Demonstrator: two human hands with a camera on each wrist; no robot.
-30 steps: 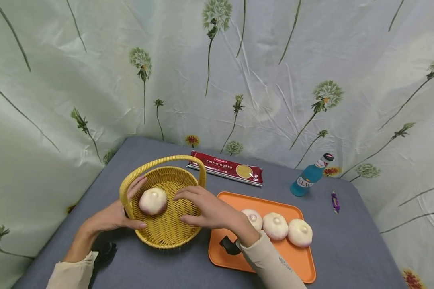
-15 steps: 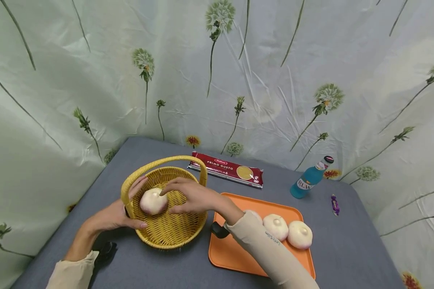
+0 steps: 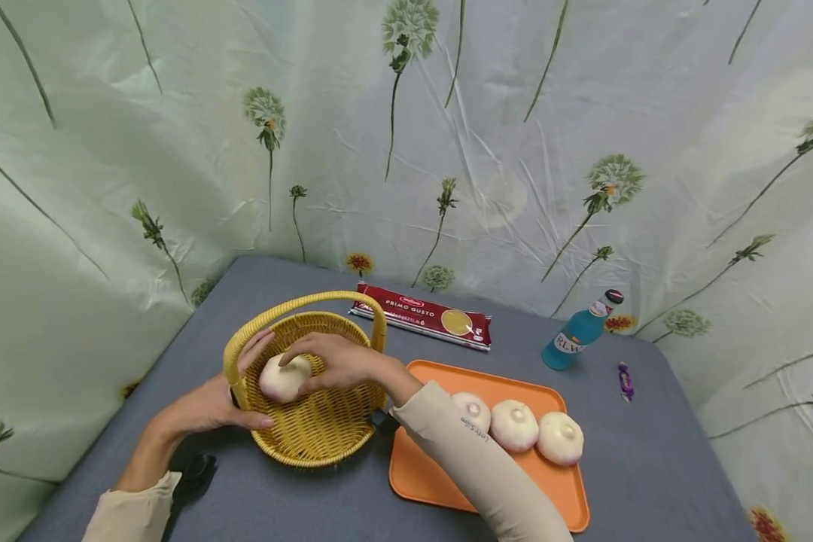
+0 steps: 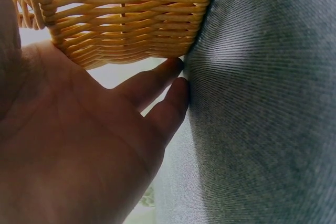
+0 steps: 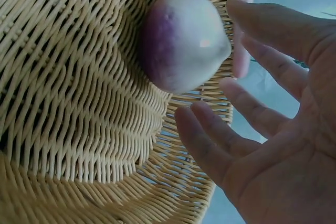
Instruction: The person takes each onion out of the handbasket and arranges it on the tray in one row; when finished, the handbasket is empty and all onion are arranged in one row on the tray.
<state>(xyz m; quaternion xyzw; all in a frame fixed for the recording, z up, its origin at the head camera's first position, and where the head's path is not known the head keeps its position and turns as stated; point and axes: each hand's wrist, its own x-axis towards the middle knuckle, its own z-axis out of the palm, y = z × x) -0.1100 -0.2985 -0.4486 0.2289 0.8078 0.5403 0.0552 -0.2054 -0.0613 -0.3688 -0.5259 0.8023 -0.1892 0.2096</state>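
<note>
A yellow wicker basket (image 3: pixel 312 444) with an arched handle stands on the table's left side. One white and purple turnip (image 3: pixel 279 382) lies inside it, near the left wall. My left hand (image 3: pixel 210 406) holds the basket by its left side, thumb over the rim; in the left wrist view, two fingers reach under the basket beside the cloth. Over the basket, my right hand (image 3: pixel 339 363) is at the turnip with thumb and fingers spread. The right wrist view has a gap between those fingers and the turnip (image 5: pixel 184 40).
An orange tray (image 3: pixel 440 493) to the right bears three more turnips (image 3: pixel 514 425). Behind stand a red pasta packet (image 3: pixel 420 316) and a blue bottle (image 3: pixel 576 337). A purple wrapped candy (image 3: pixel 625 382) lies at the far right. A flowered curtain hangs behind the table.
My right hand has moved left across the basket, from its right part to the turnip. The left hand and the basket have stayed in place.
</note>
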